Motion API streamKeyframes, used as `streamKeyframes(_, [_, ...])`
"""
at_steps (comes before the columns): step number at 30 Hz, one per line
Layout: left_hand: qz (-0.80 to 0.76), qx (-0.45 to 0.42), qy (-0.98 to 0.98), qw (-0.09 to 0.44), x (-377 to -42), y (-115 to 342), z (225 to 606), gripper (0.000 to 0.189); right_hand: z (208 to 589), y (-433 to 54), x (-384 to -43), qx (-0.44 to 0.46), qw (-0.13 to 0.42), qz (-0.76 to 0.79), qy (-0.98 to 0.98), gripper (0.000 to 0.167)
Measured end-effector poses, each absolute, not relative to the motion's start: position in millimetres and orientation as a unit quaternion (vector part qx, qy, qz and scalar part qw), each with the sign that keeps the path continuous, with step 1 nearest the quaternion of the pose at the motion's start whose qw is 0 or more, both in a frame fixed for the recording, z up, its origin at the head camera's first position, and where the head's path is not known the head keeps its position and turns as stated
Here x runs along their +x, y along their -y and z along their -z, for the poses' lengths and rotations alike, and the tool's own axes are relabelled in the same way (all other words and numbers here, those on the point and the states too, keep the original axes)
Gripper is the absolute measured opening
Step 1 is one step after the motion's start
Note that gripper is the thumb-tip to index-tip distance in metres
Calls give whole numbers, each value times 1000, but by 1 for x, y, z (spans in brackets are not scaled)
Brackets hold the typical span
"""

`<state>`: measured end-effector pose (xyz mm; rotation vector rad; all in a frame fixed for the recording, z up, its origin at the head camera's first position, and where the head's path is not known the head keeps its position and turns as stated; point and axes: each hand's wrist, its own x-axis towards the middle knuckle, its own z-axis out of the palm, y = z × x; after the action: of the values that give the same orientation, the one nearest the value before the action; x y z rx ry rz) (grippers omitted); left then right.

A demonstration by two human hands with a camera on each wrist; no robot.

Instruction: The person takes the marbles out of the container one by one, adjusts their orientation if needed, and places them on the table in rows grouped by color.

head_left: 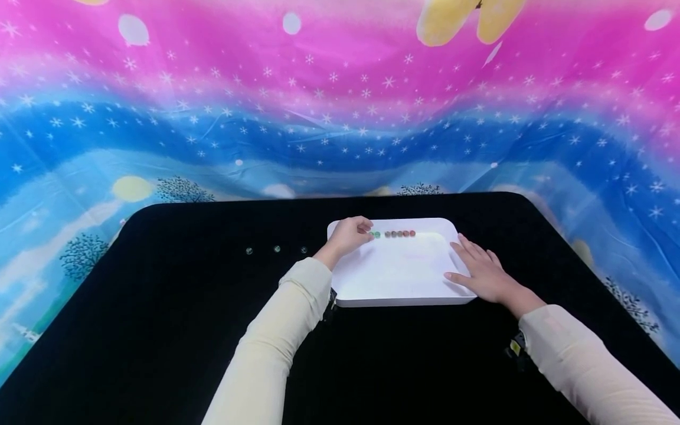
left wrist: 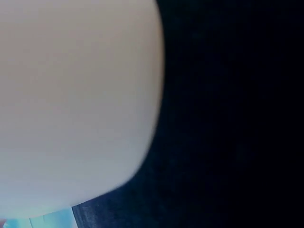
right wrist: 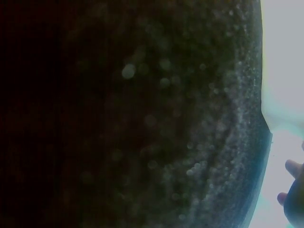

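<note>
- Left hand (head_left: 347, 237): fingers bent at green pieces (head_left: 378, 235); cannot tell whether they pinch one.
- Right hand (head_left: 482, 273): fingers spread, grasping nothing, against white tray (head_left: 393, 274), apparently steadying it.
- Reddish pieces (head_left: 400, 234): inside, far side, seemingly lined up for order.
- Loose pieces (head_left: 277, 249): black table (head_left: 159, 295), left.

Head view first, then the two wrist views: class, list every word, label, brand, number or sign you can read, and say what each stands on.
None can be read in any view.
Backdrop cloth: only printed pictures, such as snowflakes and trees.
White tray: no lettering shows.
Small round pieces in the tray: too small to tell.
Black device by the right sleeve: its yellow patch is too small to read.
</note>
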<state>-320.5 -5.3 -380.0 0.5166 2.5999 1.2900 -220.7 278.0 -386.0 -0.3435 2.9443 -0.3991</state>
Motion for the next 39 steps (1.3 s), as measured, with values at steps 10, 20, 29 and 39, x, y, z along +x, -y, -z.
streamKeyframes(10, [-431,173,-881,89,-322,3,386,30,386,-278,-221,-117,75,134,-981,81])
streamKeyframes(20, [-401,180,-895,83,-327,3,391,30,385,-277,-222,-117,78,129,-982,81])
streamKeyframes(29, [-385,181,-901,85,-328,3,394,34,382,-276,-220,-127,72,134,-980,81])
streamKeyframes(39, [-340,205,-914,87,-330,2,396,40,382,-275,-220,-126,71,132,-981,81])
